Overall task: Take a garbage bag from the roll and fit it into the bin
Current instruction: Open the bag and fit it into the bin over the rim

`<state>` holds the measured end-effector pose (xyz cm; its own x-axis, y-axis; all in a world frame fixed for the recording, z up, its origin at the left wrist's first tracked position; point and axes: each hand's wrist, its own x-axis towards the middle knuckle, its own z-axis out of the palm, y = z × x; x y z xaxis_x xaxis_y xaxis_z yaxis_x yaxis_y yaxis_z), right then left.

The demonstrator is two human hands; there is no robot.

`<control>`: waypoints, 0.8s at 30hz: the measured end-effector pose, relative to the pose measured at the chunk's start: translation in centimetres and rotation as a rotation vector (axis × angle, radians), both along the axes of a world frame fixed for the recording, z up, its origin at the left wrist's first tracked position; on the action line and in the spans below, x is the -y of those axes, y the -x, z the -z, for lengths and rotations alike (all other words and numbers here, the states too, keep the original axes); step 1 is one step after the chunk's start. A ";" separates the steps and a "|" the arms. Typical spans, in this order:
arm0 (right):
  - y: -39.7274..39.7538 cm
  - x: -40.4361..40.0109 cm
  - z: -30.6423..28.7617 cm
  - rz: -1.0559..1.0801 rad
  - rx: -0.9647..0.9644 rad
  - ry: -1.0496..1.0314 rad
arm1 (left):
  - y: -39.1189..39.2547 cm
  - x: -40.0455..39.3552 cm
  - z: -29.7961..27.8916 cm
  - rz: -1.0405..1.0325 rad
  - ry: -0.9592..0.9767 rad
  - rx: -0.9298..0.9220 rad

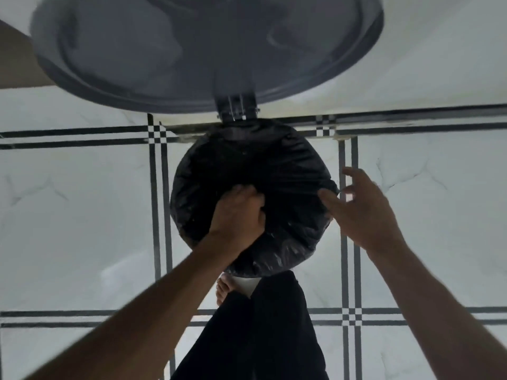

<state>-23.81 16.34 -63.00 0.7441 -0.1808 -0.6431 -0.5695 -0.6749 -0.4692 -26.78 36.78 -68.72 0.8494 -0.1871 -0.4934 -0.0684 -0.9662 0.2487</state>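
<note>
Our left hand [237, 215] reaches down over the bin's [247, 266] near rim, fingers curled into the black garbage bag [274, 171] stretched across its mouth. Our right hand [362, 212] hovers at the right rim, fingers spread, thumb touching the plastic. The bag hides the bin body; the raised lid [192, 50] is blurred and cut off above.

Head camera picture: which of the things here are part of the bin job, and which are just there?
Part of the job:
- black garbage bag, spread over the bin's mouth
- bin lid, standing open
- left hand, pressing into the bag
- right hand, fingers spread at the bag's edge

Just there:
- tiled floor
- the person's dark trousers
- bare foot
</note>
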 end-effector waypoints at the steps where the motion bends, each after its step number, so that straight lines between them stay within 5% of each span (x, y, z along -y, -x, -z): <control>1: -0.6 -0.2 -0.8 -0.021 0.052 0.031 | 0.2 -0.4 -1.0 -0.054 0.055 0.111; 5: -3.8 -2.6 -2.0 -0.187 0.186 -0.026 | -0.7 -3.2 -3.2 -0.277 0.062 0.344; 9: -7.2 -5.2 -0.4 -0.380 0.173 -0.062 | -3.3 -5.6 -2.8 -0.364 0.077 0.281; 16: -10.8 -6.0 2.2 -0.329 0.070 -0.004 | -7.3 -8.7 -2.8 -0.560 0.388 0.100; 24: -10.6 -6.3 1.5 -0.111 0.045 -0.058 | -4.9 -12.1 -2.9 -0.924 0.512 -0.009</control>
<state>-13.23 22.64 -64.55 0.7856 -0.0590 -0.6159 -0.4706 -0.7033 -0.5329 -21.88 48.86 -65.79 0.7649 0.3427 -0.5454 0.6440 -0.4215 0.6384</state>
